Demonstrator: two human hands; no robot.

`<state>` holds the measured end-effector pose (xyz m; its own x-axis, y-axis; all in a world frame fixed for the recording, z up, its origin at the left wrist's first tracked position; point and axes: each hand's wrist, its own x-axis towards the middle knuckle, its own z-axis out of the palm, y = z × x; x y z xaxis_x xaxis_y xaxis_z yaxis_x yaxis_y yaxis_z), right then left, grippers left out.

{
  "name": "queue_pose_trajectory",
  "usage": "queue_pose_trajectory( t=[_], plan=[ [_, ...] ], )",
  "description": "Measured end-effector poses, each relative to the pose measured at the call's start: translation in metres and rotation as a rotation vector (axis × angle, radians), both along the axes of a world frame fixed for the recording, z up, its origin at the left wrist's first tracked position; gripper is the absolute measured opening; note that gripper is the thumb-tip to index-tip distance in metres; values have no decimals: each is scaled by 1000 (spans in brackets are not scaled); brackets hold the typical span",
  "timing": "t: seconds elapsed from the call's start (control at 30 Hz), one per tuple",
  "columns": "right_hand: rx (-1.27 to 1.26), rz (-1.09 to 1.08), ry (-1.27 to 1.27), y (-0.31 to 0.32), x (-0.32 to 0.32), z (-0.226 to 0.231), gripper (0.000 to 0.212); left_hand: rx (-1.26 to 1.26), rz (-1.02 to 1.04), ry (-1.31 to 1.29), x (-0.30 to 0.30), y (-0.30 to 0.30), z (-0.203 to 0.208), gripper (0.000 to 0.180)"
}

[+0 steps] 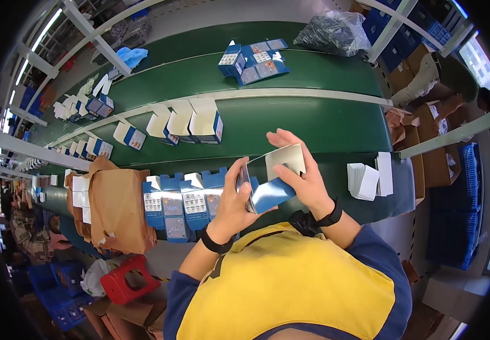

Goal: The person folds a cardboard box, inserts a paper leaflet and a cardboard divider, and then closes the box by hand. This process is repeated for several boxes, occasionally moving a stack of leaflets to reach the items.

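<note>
- The box (271, 195) is above the near edge of the table (364, 211), in front of the person's chest, between the two hands.
- From the left hand (228, 205), the box lies to the right; from the right hand (314, 191), it lies to the left. Both hands touch it, so neither is clearly nearer.
- The left fingers and thumb are clamped on the left end of the box, with some fingers under its lower side.
- The right thumb lies against the box near the flap (288, 161); the other right fingers are stretched behind this flap, a little apart. How firmly they press, I cannot tell.
- The box is tilted. Its long axis seems to go from lower left to upper right, but the hands cover part of it.
- The flap stands up at the right, pointing away from the person.
- Flat cartons (173, 205) lie left of the left hand; white cards (362, 182) lie right of the right hand.
</note>
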<state>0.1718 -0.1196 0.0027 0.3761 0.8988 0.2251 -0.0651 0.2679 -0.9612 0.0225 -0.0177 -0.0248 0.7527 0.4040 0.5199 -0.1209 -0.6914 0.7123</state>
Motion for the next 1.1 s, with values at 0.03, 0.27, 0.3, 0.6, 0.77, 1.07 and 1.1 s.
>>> queue_pose_trajectory(
  t=[0.03, 0.27, 0.3, 0.6, 0.77, 1.07, 1.1],
  plan=[
    [40, -35, 21, 1, -2, 1, 70, 38, -28, -51, 1, -3, 0, 94],
    [-10, 73, 9, -4, -2, 7, 69, 42, -37, -49, -5, -2, 9, 72],
    [-18, 91, 6, -4, -1, 7, 69, 33, -51, -27, -5, 0, 11, 70],
    [356, 187, -618, 2, 20, 1, 50, -118, -94, -93, -6, -1, 16, 79],
    [-49, 59, -313, 1, 3, 10, 45, 155, -108, -39, -13, 11, 18, 85],
    [-167, 144, -430, 9, 5, 5, 51, 89, -99, 119, -19, 10, 22, 93],
    [-194, 163, -423, 9, 6, 5, 51, 97, -107, 127, -18, 11, 22, 95]
  ],
)
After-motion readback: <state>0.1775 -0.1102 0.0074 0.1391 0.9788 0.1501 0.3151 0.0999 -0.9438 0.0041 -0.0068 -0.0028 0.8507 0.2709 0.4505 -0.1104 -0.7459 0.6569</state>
